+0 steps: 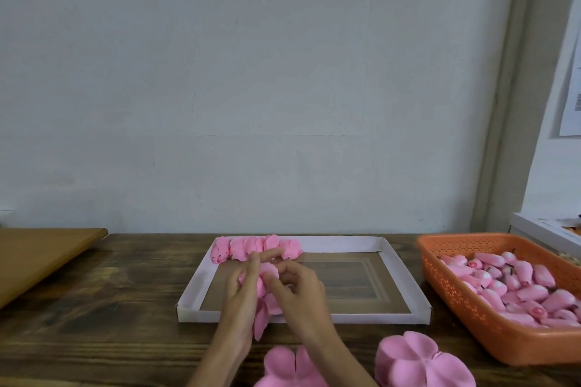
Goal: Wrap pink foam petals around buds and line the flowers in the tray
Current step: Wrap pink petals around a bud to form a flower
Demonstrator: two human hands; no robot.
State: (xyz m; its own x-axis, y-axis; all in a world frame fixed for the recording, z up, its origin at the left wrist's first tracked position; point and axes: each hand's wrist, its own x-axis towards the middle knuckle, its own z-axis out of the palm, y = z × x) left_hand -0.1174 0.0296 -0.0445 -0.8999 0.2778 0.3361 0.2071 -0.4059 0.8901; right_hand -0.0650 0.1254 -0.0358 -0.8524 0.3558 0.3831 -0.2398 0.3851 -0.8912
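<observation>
A brown board [41, 258] lies at the far left of the dark wooden table [125, 292]. Next comes the shallow white-walled tray [361, 318], where a short row of finished pink flowers [256, 248] sits side by side against the far wall, at its left end. In front of that row, over the tray's near left part, both hands meet around one pink foam flower [267, 283]. The left hand [242, 289] has its fingers curled on the flower's left side, and the right hand [298, 289] pinches it from the right with bent fingers; motion blur hides the exact finger placement. Petal ends hang below the hands. Near the bottom edge a flat petal piece [289, 367] lies on the table, and just to its right stands a stack of petal pieces [421, 361]. At the far right an orange perforated basket [456, 302] holds a heap of pink buds [515, 286].
</observation>
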